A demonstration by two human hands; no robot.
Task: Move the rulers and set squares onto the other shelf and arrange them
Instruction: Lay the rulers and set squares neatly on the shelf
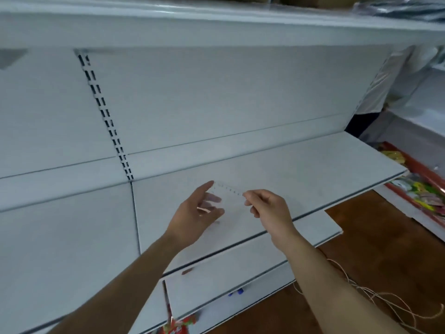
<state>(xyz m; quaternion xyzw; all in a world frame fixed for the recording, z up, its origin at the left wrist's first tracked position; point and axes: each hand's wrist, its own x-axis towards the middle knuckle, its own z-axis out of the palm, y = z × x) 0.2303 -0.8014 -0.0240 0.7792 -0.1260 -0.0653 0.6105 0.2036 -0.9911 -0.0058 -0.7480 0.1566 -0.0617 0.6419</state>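
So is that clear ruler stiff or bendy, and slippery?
Probably stiff: the clear ruler spans straight between the left hand and right hand. Likely light, as fingertips alone carry it. Smooth, so it may slide on the shelf.

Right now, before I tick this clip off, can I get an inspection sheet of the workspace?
Surface: white shelf, under both hands.
Job's things: one clear ruler held above the shelf; no set squares seen.
Clutter: red wrapper at the bottom edge; small blue thing lower down, too small to identify.
Hands: right hand pinches the ruler's right end; left hand at its left end, fingers spread, grip unclear.
Cables: no cable seen; loose string on the floor to the right.
Surroundings: brown floor; colourful packets at the right.
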